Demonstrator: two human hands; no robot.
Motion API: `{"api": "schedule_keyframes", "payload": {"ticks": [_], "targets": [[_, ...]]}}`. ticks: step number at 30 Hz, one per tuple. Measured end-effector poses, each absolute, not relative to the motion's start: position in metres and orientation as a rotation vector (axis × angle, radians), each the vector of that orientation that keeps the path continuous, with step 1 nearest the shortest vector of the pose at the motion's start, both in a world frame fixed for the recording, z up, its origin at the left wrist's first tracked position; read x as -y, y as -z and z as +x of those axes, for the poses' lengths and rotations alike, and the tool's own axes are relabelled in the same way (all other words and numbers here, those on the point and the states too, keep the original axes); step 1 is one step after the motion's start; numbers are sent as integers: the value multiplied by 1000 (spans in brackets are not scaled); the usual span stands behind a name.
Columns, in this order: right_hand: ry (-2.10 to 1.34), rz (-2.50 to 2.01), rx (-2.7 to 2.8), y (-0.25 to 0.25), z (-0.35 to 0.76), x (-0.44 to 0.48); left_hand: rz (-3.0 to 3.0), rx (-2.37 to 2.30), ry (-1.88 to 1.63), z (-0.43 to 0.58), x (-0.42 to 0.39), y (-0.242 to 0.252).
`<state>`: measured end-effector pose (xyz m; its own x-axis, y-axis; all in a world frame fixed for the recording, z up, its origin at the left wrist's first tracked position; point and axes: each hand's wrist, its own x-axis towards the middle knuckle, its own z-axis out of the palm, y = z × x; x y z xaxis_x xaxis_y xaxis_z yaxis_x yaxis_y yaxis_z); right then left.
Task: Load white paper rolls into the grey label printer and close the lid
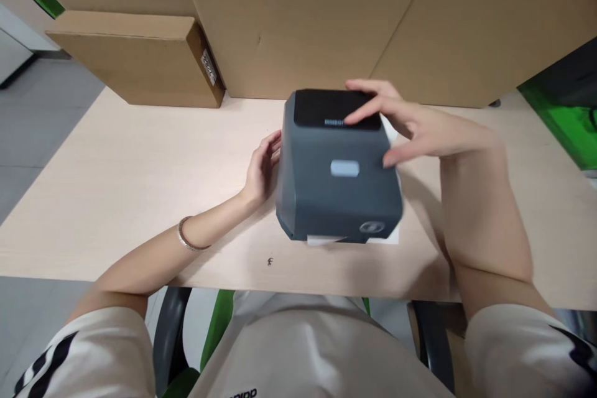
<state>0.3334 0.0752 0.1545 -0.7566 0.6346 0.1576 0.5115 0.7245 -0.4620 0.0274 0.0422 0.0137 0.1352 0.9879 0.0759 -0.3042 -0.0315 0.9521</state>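
A dark grey-blue boxy machine, which looks like a label printer (345, 193), sits in front of me with white paper (389, 239) showing under its near edge. Its top carries a black glossy panel (317, 107), a pale blue oblong button or window (344, 168) and a round logo. My left hand (262, 169) lies along the printer's left side, fingers stretched out, fingertips partly hidden behind it. Over the top right is my right hand (396, 118), fingers spread, index fingertip at the black panel and thumb by the right edge. Whether each fingertip presses is unclear.
Large cardboard boxes (298, 25) form a wall along the back of the light wooden table (140, 199). A flatter carton (130, 65) stands at the back left. One small dark scrap (270, 261) lies near the front edge. A green and black object (569, 112) is at the right.
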Motion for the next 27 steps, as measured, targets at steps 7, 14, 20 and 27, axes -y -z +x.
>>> {"api": "schedule_keyframes", "payload": {"ticks": [7,14,20,27], "targets": [[-721,-918,2753,-161,333,-62,1065,-871,-1260,27,-38,-22],[-358,-956,2723,-181,322,-35,1111,-921,-1265,24,-39,-19],[152,-1118,2351,-202,299,25,1080,-915,-1261,23,-40,-17],[242,-851,2435,-185,287,39,1021,-868,-1322,25,-40,-17]]}}
